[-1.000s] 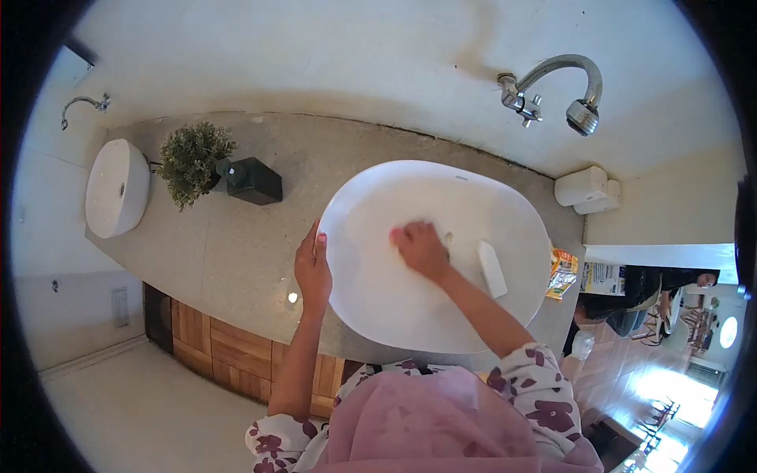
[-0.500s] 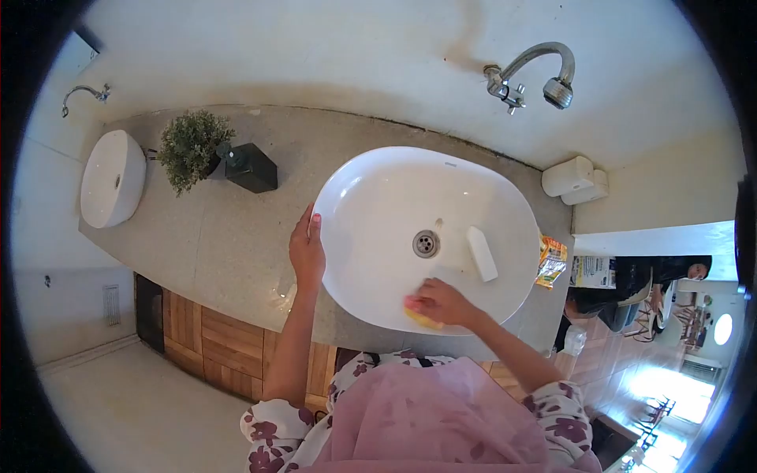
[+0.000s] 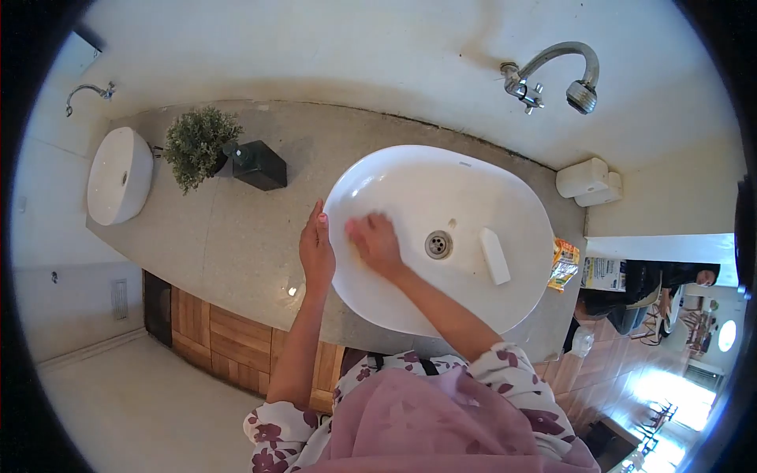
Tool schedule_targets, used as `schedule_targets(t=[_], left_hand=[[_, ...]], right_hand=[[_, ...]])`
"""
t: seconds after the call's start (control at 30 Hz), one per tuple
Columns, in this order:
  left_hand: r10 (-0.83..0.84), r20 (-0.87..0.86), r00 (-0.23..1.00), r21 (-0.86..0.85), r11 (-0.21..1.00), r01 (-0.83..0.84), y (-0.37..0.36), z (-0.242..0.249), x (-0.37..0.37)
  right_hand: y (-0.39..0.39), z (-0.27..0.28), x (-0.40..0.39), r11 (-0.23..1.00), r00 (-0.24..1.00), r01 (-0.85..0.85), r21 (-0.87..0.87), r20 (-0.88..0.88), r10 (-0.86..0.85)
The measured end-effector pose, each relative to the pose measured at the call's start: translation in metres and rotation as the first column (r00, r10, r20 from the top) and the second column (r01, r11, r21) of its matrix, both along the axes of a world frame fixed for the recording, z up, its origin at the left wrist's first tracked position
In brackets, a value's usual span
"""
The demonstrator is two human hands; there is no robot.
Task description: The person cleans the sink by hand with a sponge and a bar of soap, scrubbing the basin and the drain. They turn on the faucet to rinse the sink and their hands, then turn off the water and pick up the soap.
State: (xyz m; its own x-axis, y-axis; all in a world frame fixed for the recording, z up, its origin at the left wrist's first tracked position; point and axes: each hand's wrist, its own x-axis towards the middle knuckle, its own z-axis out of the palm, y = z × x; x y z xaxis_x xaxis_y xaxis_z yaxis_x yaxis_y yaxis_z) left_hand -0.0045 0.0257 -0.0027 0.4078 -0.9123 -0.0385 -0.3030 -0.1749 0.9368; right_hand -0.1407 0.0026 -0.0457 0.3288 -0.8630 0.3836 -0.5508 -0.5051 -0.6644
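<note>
A white oval washbasin [image 3: 441, 177] stands on the counter in front of me. My left hand [image 3: 317, 256] holds its left edge, thumb at the rim and fingers along the outside. Inside the bowl, my right hand [image 3: 377, 246] presses a sponge against the left part of the surface. The hand is slightly smeared by motion and covers most of the sponge. A round metal drain [image 3: 438, 244] sits in the middle of the bowl. Right of it lies a white plastic bottle [image 3: 495, 256].
A chrome faucet [image 3: 552, 71] juts from the wall above. Left on the counter [image 3: 244, 229] are a dark soap dispenser [image 3: 260, 165], a potted plant [image 3: 201, 146] and another basin [image 3: 120, 175]. White rolls [image 3: 583, 180] and a yellow packet [image 3: 564, 264] lie right; a person [image 3: 662, 276] is beyond.
My right hand has swept from the bowl's near side to its left side with the sponge. My left hand stays at the rim; the view has shifted slightly.
</note>
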Motion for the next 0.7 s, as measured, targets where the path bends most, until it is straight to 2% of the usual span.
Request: schedule_targets(t=[0.03, 0.07, 0.17, 0.27, 0.33, 0.37, 0.43, 0.5, 0.57, 0.63, 0.7], left_hand=[[-0.003, 0.006, 1.0, 0.01, 1.0, 0.003, 0.0, 0.001, 0.0], [-0.009, 0.012, 1.0, 0.022, 1.0, 0.009, 0.001, 0.002, 0.0], [-0.01, 0.0, 1.0, 0.029, 1.0, 0.01, 0.001, 0.007, -0.001], [-0.023, 0.043, 0.999, 0.033, 0.999, 0.021, 0.001, -0.003, 0.003], [-0.023, 0.034, 0.999, 0.018, 1.0, 0.022, 0.0, 0.0, 0.001], [-0.015, 0.03, 0.999, 0.014, 1.0, 0.014, 0.001, 0.002, 0.0], [-0.022, 0.003, 1.0, -0.005, 1.0, 0.022, 0.001, 0.012, -0.004], [-0.035, -0.025, 0.999, -0.024, 0.999, 0.035, 0.0, 0.013, -0.006], [-0.035, -0.016, 0.999, -0.009, 0.999, 0.034, 0.001, 0.009, -0.003], [-0.036, -0.015, 0.999, -0.015, 0.999, 0.036, 0.0, 0.009, -0.003], [-0.037, -0.013, 0.999, -0.016, 0.999, 0.037, 0.001, 0.011, -0.003]], right_hand=[[-0.022, -0.007, 0.0, 0.994, 0.996, 0.08, -0.07, -0.044, -0.083], [-0.039, 0.0, 0.001, 0.98, 0.986, 0.169, -0.104, 0.015, -0.169], [-0.038, 0.003, -0.004, 0.975, 0.978, 0.199, -0.1, 0.078, -0.192], [0.013, -0.004, -0.023, 0.988, 0.996, -0.092, 0.127, 0.007, 0.092], [0.058, 0.016, -0.053, 0.922, 0.968, -0.24, 0.304, 0.005, 0.25], [0.068, 0.022, -0.072, 0.893, 0.948, -0.307, 0.328, 0.019, 0.318], [0.076, 0.029, -0.107, 0.914, 0.955, -0.261, 0.312, -0.053, 0.291], [0.063, 0.01, -0.141, 0.957, 0.943, -0.084, 0.279, -0.288, 0.166], [0.035, 0.005, -0.158, 0.993, 0.939, 0.104, 0.059, -0.335, -0.079], [-0.002, 0.011, -0.166, 0.965, 0.939, 0.257, -0.05, -0.222, -0.262], [-0.037, 0.028, -0.167, 0.85, 0.865, 0.474, -0.23, -0.056, -0.498]])
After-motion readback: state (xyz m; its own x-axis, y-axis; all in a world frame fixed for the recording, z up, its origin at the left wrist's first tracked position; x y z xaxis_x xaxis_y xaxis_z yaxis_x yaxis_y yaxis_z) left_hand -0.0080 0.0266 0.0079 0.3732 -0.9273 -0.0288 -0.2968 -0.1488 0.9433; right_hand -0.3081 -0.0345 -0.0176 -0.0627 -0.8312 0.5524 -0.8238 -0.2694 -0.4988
